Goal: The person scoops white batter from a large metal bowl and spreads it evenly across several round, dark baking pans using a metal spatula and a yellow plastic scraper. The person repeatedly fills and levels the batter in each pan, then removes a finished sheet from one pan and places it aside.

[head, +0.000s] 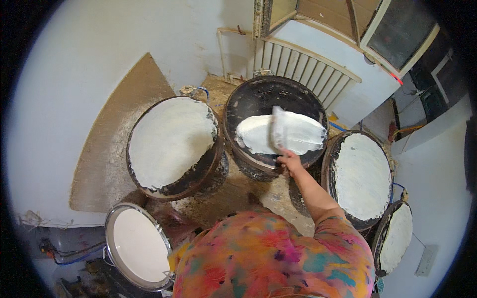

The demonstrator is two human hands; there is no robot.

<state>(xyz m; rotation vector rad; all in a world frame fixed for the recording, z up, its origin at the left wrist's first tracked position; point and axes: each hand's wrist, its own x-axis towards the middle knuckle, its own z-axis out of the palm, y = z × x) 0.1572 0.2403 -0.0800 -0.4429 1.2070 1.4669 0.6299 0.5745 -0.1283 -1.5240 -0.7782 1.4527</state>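
Observation:
My right hand (290,162) is closed on a long flat spreader (278,128), whose whitish blade looks blurred. The blade lies across a band of white batter (303,130) on the round black griddle (275,91) in front of me. Bare black surface shows on the griddle's far part and along its near edge. My left hand is out of view. To the left stands a metal pot (139,246) filled with smooth, pale liquid batter.
Another round griddle (203,175), largely coated white, stands at the left. Two more coated griddles (329,164) (380,242) are at the right. A brown board (108,149) leans on the left wall. A radiator (302,65) is behind the middle griddle.

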